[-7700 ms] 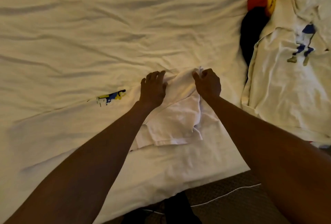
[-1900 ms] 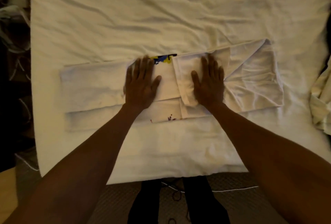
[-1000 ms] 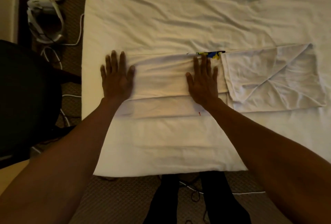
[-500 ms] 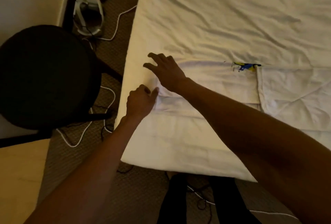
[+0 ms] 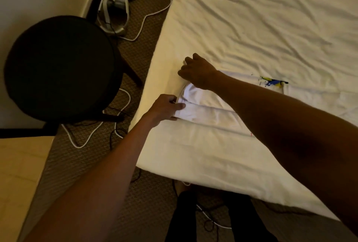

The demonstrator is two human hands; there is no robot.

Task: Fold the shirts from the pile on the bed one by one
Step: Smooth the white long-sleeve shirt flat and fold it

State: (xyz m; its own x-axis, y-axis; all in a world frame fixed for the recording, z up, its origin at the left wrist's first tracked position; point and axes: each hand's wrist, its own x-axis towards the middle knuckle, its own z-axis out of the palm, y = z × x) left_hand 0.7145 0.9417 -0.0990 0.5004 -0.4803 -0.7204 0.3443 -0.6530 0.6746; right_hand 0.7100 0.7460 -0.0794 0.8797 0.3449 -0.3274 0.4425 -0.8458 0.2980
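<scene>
a white shirt point(image 5: 211, 114) is lying folded into a long strip across the near side of the bed point(image 5: 251, 28).
the bed's pale sheet is wrinkling all over its far half. the shirt is stretching from close to the left edge away to the right, with its left end bunching up off the sheet and a blue and yellow print point(image 5: 273, 82) peeking out along its far edge. beside the bed, the brown carpet point(image 5: 147, 193) is carrying a round black stool point(image 5: 60, 67), a white cable point(image 5: 77, 146) looping beneath it, and a white device point(image 5: 114, 15) sitting up by the wall.
</scene>
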